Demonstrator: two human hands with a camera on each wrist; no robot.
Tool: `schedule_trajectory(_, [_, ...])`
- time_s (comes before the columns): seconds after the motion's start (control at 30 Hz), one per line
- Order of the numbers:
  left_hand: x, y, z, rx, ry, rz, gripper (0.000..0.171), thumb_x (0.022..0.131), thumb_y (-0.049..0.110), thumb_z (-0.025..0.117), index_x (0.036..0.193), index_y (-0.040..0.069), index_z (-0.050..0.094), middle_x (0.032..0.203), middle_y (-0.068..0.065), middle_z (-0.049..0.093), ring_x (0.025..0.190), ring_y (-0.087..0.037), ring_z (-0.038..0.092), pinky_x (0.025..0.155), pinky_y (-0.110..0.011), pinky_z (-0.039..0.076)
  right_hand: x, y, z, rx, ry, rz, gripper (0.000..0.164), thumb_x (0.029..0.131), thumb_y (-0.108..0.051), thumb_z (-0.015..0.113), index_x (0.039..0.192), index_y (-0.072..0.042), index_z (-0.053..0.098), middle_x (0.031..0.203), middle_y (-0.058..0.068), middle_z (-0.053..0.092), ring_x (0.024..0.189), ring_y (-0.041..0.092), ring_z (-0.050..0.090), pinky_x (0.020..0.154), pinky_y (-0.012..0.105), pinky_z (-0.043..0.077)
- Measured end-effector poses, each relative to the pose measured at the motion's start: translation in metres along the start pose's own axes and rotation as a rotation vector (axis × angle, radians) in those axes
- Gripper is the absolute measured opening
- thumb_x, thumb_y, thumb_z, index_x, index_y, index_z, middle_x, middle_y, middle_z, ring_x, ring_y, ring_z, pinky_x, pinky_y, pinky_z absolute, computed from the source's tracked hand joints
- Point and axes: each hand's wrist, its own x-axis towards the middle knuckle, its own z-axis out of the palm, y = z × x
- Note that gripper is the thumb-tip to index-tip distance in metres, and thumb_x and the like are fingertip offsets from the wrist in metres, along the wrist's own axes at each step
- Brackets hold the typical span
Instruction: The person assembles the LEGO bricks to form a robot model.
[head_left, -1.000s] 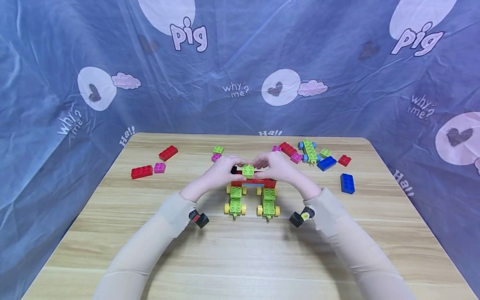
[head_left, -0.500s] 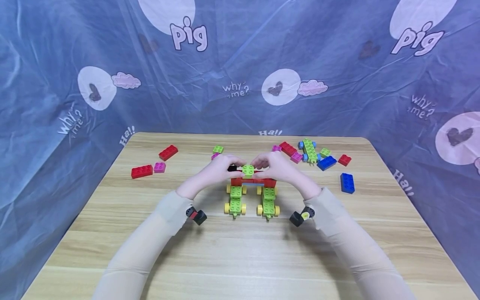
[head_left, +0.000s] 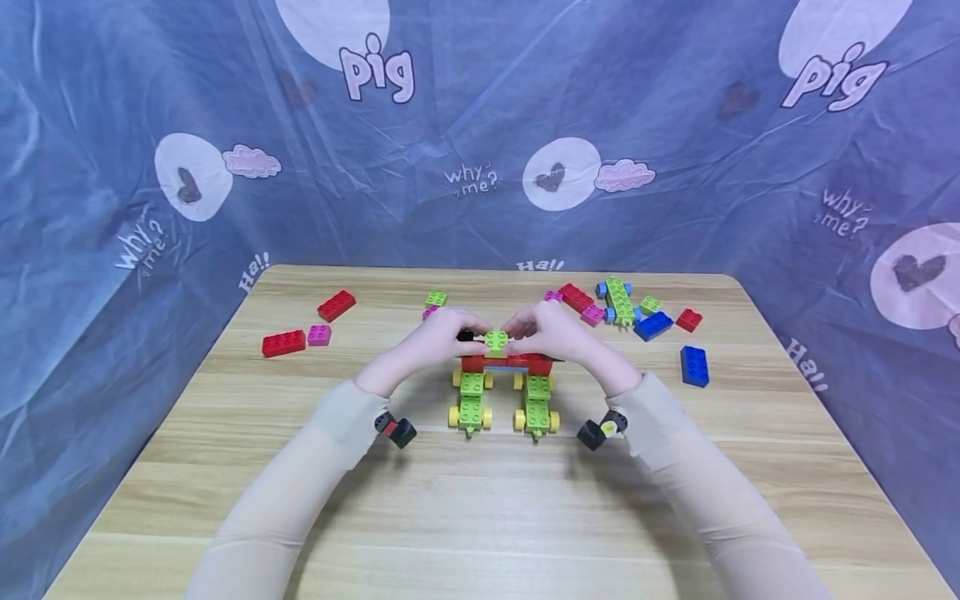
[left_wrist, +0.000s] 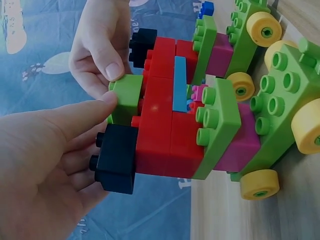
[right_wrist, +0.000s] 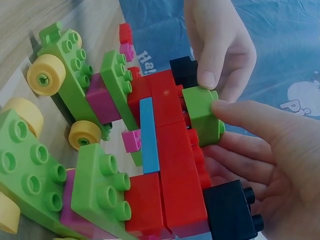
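– where's the green brick (head_left: 496, 342)?

– up on the red bricks (left_wrist: 156, 120), midway between two black bricks (right_wrist: 227, 212), one at each end. whether it's pressed fully down, i can't tell.

– and the fingers?

– narrow on both sides. the left hand (head_left: 442, 337) pinches it between thumb and fingers, and the right hand (head_left: 553, 333) does the same opposite, the two thumbs near each other.

– what's it like?

– smooth, boxy plastic, four round studs on top.

– count the rest of the build.

– i see four red bricks in two layers, one flat blue strip (left_wrist: 180, 82) under the upper pair, two green plates (left_wrist: 220, 127), two purple blocks (left_wrist: 242, 140), and two green bases (head_left: 471, 408) on eight round yellow wheels (left_wrist: 260, 185).

– and what's loose on the table (head_left: 480, 517)?

– four loose reds (head_left: 283, 343), three oblong and one squarish; four pinks (head_left: 319, 335), one partly behind the left hand; two small greens (head_left: 437, 298); two oblong blues (head_left: 695, 367); and one spare base (head_left: 619, 302) with four blue wheels (head_left: 610, 315).

– surfaces?

– pale wood grain on the table, soft creases in the printed blue cloth (head_left: 465, 233) behind it.
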Motion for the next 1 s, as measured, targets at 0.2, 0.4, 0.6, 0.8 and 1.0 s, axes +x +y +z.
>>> schedule_trajectory(0.2, [0.0017, 0.0019, -0.0022, 0.045, -0.015, 0.009, 0.034, 0.087, 0.021, 0.072, 0.115, 0.002, 0.069, 0.112, -0.012, 0.071, 0.104, -0.023, 0.067, 0.092, -0.036, 0.052, 0.0012, -0.0029, -0.001, -0.025, -0.005, -0.006, 0.028, 0.079, -0.022, 0.076, 0.1, -0.003, 0.075, 0.092, 0.008, 0.075, 0.083, 0.018, 0.07, 0.077, 0.035, 0.058])
schedule_trajectory(0.4, [0.0036, 0.0023, -0.0029, 0.077, -0.025, 0.022, 0.034, 0.086, 0.021, 0.073, 0.113, 0.001, 0.07, 0.11, -0.012, 0.071, 0.103, -0.024, 0.067, 0.092, -0.034, 0.053, 0.0012, -0.0044, -0.001, -0.037, -0.005, -0.009, 0.026, 0.078, -0.021, 0.076, 0.098, -0.004, 0.076, 0.091, 0.008, 0.075, 0.081, 0.017, 0.07, 0.075, 0.033, 0.058])
schedule_trajectory(0.6, [0.0039, 0.0036, -0.0036, 0.08, -0.032, 0.024, 0.033, 0.085, 0.02, 0.073, 0.112, 0.001, 0.071, 0.108, -0.012, 0.072, 0.102, -0.024, 0.067, 0.091, -0.034, 0.053, 0.0009, -0.0043, 0.0007, -0.037, 0.006, 0.002, 0.027, 0.077, -0.022, 0.078, 0.097, -0.004, 0.076, 0.089, 0.008, 0.075, 0.081, 0.017, 0.07, 0.074, 0.033, 0.058])
schedule_trajectory(0.8, [0.004, 0.0045, -0.0034, 0.071, -0.036, 0.016, 0.033, 0.084, 0.021, 0.074, 0.112, 0.002, 0.071, 0.108, -0.011, 0.072, 0.101, -0.023, 0.068, 0.09, -0.034, 0.053, 0.0001, -0.0037, 0.002, -0.043, 0.019, -0.004, 0.028, 0.077, -0.022, 0.078, 0.098, -0.003, 0.076, 0.089, 0.007, 0.075, 0.081, 0.017, 0.07, 0.072, 0.032, 0.057])
schedule_trajectory(1.0, [0.0043, 0.0032, -0.0035, 0.071, -0.029, 0.031, 0.032, 0.084, 0.021, 0.075, 0.11, 0.003, 0.072, 0.106, -0.01, 0.073, 0.099, -0.022, 0.068, 0.089, -0.034, 0.054, -0.0012, -0.0043, 0.0032, -0.031, 0.023, -0.009, 0.027, 0.078, -0.019, 0.078, 0.099, -0.002, 0.075, 0.09, 0.009, 0.075, 0.082, 0.019, 0.07, 0.073, 0.033, 0.057])
